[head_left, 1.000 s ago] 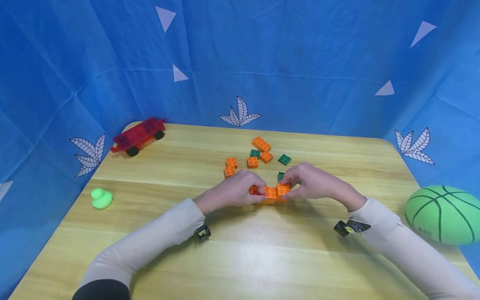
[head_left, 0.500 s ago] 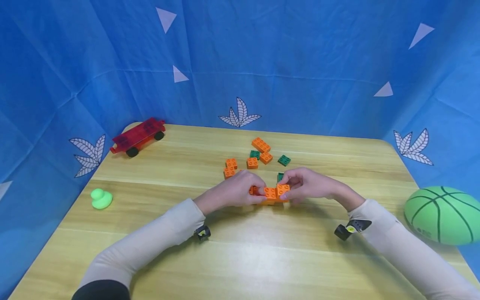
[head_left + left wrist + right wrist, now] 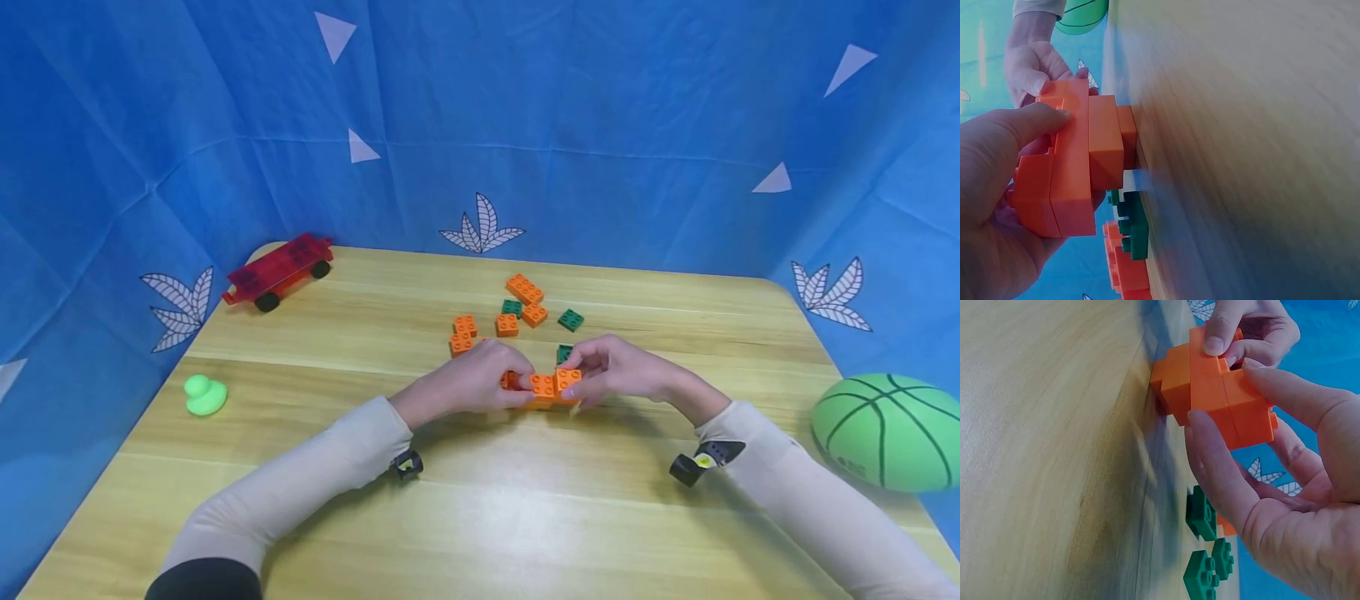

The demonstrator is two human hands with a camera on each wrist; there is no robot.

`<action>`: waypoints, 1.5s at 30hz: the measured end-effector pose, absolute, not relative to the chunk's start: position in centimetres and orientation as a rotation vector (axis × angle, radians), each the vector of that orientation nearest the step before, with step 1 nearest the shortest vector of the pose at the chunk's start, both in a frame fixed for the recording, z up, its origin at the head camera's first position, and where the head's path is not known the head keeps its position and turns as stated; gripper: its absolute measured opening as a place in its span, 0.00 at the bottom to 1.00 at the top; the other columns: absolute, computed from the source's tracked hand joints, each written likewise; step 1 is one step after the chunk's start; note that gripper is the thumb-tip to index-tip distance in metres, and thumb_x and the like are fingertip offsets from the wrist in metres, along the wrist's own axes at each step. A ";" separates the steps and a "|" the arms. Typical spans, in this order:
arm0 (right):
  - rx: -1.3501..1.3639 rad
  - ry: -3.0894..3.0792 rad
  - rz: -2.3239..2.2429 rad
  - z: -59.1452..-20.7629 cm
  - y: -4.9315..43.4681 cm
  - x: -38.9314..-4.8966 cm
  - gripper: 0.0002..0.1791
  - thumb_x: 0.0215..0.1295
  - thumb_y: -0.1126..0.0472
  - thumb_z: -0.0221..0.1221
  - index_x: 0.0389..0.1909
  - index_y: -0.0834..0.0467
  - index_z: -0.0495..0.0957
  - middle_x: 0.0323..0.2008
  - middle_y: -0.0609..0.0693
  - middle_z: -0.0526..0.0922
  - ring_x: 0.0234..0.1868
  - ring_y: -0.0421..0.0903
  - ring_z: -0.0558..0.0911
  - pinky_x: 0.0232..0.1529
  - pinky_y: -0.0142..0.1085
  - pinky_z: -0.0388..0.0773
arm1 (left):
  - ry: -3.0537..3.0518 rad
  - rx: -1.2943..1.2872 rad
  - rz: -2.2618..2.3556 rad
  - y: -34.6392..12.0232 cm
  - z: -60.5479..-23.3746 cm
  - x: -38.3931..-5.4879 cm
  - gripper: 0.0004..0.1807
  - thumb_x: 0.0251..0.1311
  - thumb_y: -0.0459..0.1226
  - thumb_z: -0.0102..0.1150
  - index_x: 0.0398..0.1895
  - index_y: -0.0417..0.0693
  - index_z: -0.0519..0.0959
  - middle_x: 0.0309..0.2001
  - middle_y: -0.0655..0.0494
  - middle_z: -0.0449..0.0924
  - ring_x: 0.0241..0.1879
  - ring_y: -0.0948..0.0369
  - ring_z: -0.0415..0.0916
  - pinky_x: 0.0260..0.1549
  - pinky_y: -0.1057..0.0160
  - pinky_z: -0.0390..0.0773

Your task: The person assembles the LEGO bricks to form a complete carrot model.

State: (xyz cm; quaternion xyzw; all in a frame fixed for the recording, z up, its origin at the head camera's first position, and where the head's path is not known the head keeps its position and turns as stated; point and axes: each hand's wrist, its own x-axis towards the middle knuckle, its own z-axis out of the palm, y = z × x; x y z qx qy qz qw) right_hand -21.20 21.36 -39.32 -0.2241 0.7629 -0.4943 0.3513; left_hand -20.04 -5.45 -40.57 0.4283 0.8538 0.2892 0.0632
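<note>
Several orange building bricks are joined in a stepped block [image 3: 542, 387], wider at the top and narrower below. My left hand [image 3: 476, 379] grips its left end, the thumb pressing on the side of a long brick [image 3: 1074, 169] in the left wrist view. At the right end my right hand [image 3: 626, 371] pinches a square orange brick [image 3: 568, 379] that sits on the upper layer. In the right wrist view that brick [image 3: 1250, 406] lies flush against the long one, and a fingertip [image 3: 1199, 422] touches the long brick's corner. Whether the block's base touches the table is unclear.
Loose orange bricks [image 3: 507, 325] and green bricks [image 3: 571, 320] lie just behind the hands. A red wheeled cart [image 3: 279, 268] stands at the back left, a green duck-shaped toy [image 3: 205, 395] at the left. A green ball [image 3: 888, 432] rests at the right edge. Blue cloth [image 3: 600, 100] surrounds the table.
My right hand has dropped slightly and its fingers have shifted on the square brick at the right end. The left hand keeps its grip and the block stays in place.
</note>
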 end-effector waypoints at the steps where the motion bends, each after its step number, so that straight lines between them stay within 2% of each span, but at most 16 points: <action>1: -0.582 1.978 -1.281 -39.3 21.4 -21.2 0.17 0.66 0.62 0.68 0.51 0.67 0.79 0.43 0.60 0.90 0.42 0.63 0.90 0.44 0.53 0.88 | 2.579 1.297 0.874 -5.4 -40.5 -20.0 0.14 0.64 0.40 0.70 0.20 0.56 0.77 0.23 0.66 0.78 0.23 0.69 0.66 0.27 0.73 0.65; 7: -0.588 2.001 -1.273 -39.4 21.4 -21.1 0.17 0.66 0.62 0.68 0.51 0.66 0.79 0.42 0.59 0.89 0.39 0.63 0.89 0.42 0.54 0.88 | 2.583 1.319 0.893 -5.4 -40.6 -20.0 0.15 0.63 0.40 0.70 0.20 0.55 0.77 0.24 0.65 0.78 0.24 0.68 0.67 0.28 0.73 0.66; 13: -0.592 1.996 -1.264 -39.6 21.4 -21.1 0.17 0.67 0.61 0.67 0.52 0.65 0.77 0.43 0.57 0.88 0.39 0.61 0.89 0.41 0.52 0.88 | 2.595 1.316 0.925 -5.6 -41.0 -20.0 0.11 0.63 0.40 0.70 0.24 0.55 0.80 0.27 0.66 0.82 0.28 0.68 0.72 0.34 0.71 0.72; 16: -0.588 2.002 -1.245 -39.7 21.4 -21.1 0.19 0.68 0.60 0.67 0.53 0.64 0.76 0.44 0.59 0.88 0.40 0.62 0.89 0.42 0.51 0.88 | 2.570 1.280 0.934 -6.0 -40.9 -20.1 0.07 0.65 0.45 0.70 0.31 0.56 0.85 0.35 0.66 0.85 0.35 0.69 0.77 0.40 0.70 0.77; 18: -0.582 2.028 -1.223 -39.7 21.4 -21.0 0.21 0.68 0.58 0.67 0.56 0.64 0.76 0.47 0.61 0.87 0.42 0.62 0.88 0.44 0.51 0.87 | 2.553 1.215 0.952 -6.6 -40.5 -20.5 0.10 0.67 0.49 0.67 0.40 0.56 0.87 0.42 0.67 0.86 0.39 0.68 0.79 0.44 0.67 0.80; 21: -0.603 2.130 -1.167 -39.4 21.3 -20.8 0.26 0.68 0.55 0.67 0.62 0.61 0.75 0.58 0.61 0.83 0.55 0.60 0.85 0.55 0.51 0.84 | 2.578 1.070 0.997 -8.1 -39.6 -21.5 0.16 0.72 0.51 0.60 0.54 0.54 0.85 0.49 0.63 0.86 0.46 0.64 0.80 0.48 0.62 0.82; 24: -0.698 2.259 -1.125 -39.2 21.0 -20.4 0.31 0.67 0.53 0.68 0.67 0.61 0.74 0.66 0.59 0.79 0.66 0.58 0.79 0.64 0.53 0.79 | 2.657 0.894 0.981 -10.0 -39.2 -22.9 0.18 0.74 0.45 0.57 0.62 0.51 0.81 0.54 0.56 0.85 0.50 0.60 0.81 0.51 0.56 0.83; 27: -0.840 2.384 -1.096 -39.2 20.2 -19.8 0.31 0.65 0.54 0.70 0.66 0.60 0.75 0.65 0.57 0.80 0.66 0.57 0.78 0.64 0.56 0.77 | 2.712 0.774 0.873 -11.5 -39.4 -23.8 0.19 0.71 0.40 0.61 0.62 0.48 0.81 0.57 0.51 0.84 0.53 0.56 0.81 0.54 0.54 0.82; 31: -1.045 2.541 -1.026 -39.4 19.0 -19.0 0.24 0.61 0.55 0.73 0.58 0.54 0.83 0.56 0.48 0.86 0.57 0.50 0.83 0.59 0.48 0.80 | 2.736 0.723 0.755 -12.4 -40.0 -24.2 0.21 0.65 0.40 0.68 0.60 0.47 0.82 0.53 0.51 0.82 0.51 0.54 0.79 0.54 0.54 0.81; 35: -1.206 2.607 -0.957 -39.8 18.2 -18.6 0.16 0.60 0.59 0.74 0.49 0.51 0.87 0.48 0.43 0.88 0.51 0.43 0.85 0.55 0.42 0.83 | 2.760 0.703 0.761 -12.4 -40.4 -24.0 0.22 0.60 0.38 0.72 0.58 0.46 0.82 0.49 0.52 0.80 0.48 0.55 0.77 0.53 0.55 0.81; 41: -1.246 2.594 -0.924 -40.3 18.1 -18.7 0.12 0.63 0.60 0.71 0.48 0.49 0.88 0.46 0.41 0.89 0.50 0.41 0.85 0.53 0.39 0.84 | 2.792 0.711 0.758 -12.3 -41.0 -23.9 0.20 0.57 0.35 0.74 0.53 0.45 0.83 0.47 0.52 0.79 0.47 0.55 0.76 0.52 0.57 0.81; 45: -1.256 2.592 -0.929 -40.5 18.2 -18.8 0.12 0.64 0.60 0.70 0.48 0.48 0.88 0.47 0.41 0.89 0.50 0.41 0.85 0.53 0.40 0.84 | 2.797 0.702 0.769 -12.3 -41.2 -23.9 0.25 0.55 0.34 0.75 0.58 0.45 0.82 0.47 0.52 0.79 0.47 0.55 0.76 0.51 0.58 0.81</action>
